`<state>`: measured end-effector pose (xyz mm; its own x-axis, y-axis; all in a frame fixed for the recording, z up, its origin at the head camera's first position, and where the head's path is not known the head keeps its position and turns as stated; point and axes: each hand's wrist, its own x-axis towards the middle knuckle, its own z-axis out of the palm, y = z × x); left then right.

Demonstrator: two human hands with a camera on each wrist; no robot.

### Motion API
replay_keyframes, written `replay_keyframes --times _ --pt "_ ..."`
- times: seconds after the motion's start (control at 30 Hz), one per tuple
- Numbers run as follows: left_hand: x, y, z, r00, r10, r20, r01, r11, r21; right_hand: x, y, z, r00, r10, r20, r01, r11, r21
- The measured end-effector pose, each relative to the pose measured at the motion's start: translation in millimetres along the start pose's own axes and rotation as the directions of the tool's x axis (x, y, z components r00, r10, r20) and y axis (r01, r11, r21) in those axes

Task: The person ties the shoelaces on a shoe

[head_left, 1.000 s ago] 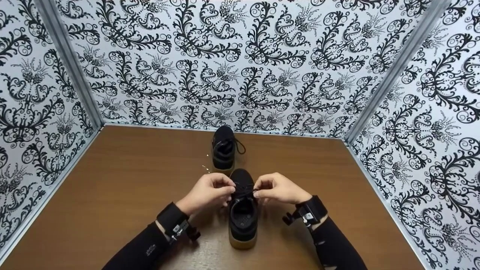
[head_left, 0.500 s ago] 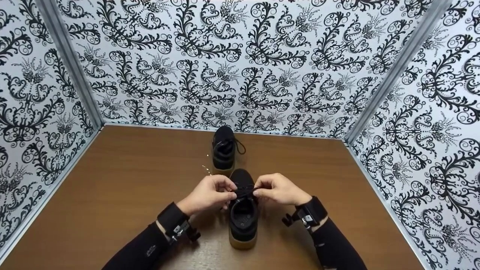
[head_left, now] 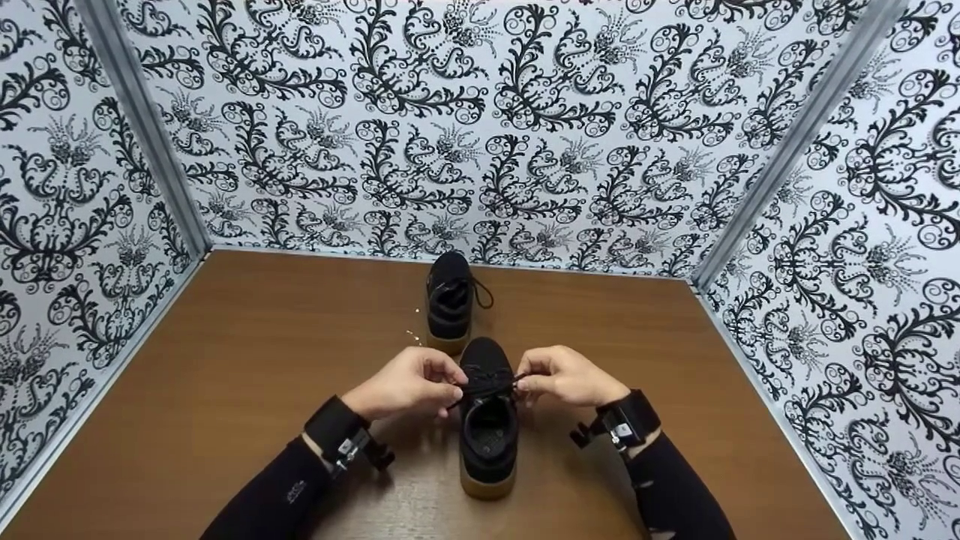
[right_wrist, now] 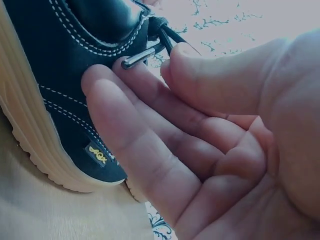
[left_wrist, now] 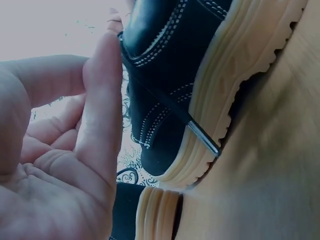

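Observation:
A black low shoe (head_left: 489, 469) with a tan sole stands on the table, toe pointing away from me. At its left side my left hand (head_left: 412, 381) pinches a black shoelace (left_wrist: 160, 97) between thumb and index finger; the lace's metal tip (left_wrist: 204, 139) hangs down beside the sole. To the right, my right hand (head_left: 568, 379) pinches the lace (right_wrist: 170, 36), which runs from the shoe's lacing to the fingertips. Another metal tip (right_wrist: 139, 58) lies by those fingers. Laces cross over the tongue between both hands.
A second black shoe (head_left: 448, 319) with a tan sole stands just beyond the first, a lace loop (head_left: 484, 294) out to its right. The brown table (head_left: 300, 315) is bounded by patterned panels (head_left: 420, 150). Small white marks (head_left: 415, 336) show left of the far shoe.
Both hands have drawn slightly apart, left hand leftward and right hand rightward, each still pinching lace. More lace shows between the right fingertips and the shoe. Both shoes stay in place.

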<state>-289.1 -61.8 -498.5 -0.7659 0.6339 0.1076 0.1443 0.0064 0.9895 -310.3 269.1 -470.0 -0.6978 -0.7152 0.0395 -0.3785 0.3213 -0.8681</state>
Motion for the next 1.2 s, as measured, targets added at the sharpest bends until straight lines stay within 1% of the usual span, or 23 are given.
replay_keyframes --times 0.13,0.23,0.3,0.37,0.47,0.63,0.77,0.87,1.03,1.13,1.2 --pt "0.9 0.2 0.3 1.000 -0.005 -0.025 0.005 1.000 -0.001 0.6 2 -1 1.000 0.007 0.008 -0.007 0.999 0.035" --pt "2.3 -0.8 3.8 0.998 0.015 -0.056 -0.016 1.000 -0.025 1.0 4 0 1.000 0.010 0.020 -0.011 0.999 0.049" --pt "3.2 -1.0 7.9 0.996 0.033 -0.079 -0.036 0.998 -0.045 0.5 4 1 1.000 0.004 0.022 -0.005 0.999 0.032" --pt "4.4 -1.7 12.0 0.993 0.048 -0.107 -0.055 0.996 -0.067 0.8 3 2 1.000 -0.004 0.020 0.004 1.000 -0.006" --pt "6.2 -3.1 17.8 0.986 0.049 -0.160 -0.068 0.991 -0.116 2.1 2 5 1.000 -0.019 0.006 0.019 0.998 -0.066" --pt "8.8 -7.1 24.1 0.975 0.041 -0.219 -0.079 0.983 -0.169 2.5 -1 5 1.000 0.002 -0.023 -0.004 0.997 -0.075" --pt "9.4 -8.3 27.6 0.970 0.041 -0.239 -0.085 0.981 -0.174 0.5 -2 4 0.999 0.038 -0.027 -0.040 0.996 -0.077" --pt "9.7 -8.9 29.6 0.972 0.035 -0.233 -0.076 0.983 -0.167 -0.7 -2 4 0.999 0.050 -0.014 -0.051 0.994 -0.094" --pt "9.7 -8.7 31.0 0.971 0.042 -0.234 -0.076 0.988 -0.136 -1.5 2 3 0.998 0.049 0.024 -0.044 0.981 -0.190" --pt "9.4 -9.2 31.0 0.968 0.050 -0.245 -0.083 0.989 -0.126 -1.6 4 3 0.997 0.070 0.033 -0.060 0.966 -0.253" --pt "9.0 -9.2 31.1 0.967 0.052 -0.250 -0.087 0.987 -0.133 -1.6 4 3 0.995 0.091 0.037 -0.078 0.960 -0.270"
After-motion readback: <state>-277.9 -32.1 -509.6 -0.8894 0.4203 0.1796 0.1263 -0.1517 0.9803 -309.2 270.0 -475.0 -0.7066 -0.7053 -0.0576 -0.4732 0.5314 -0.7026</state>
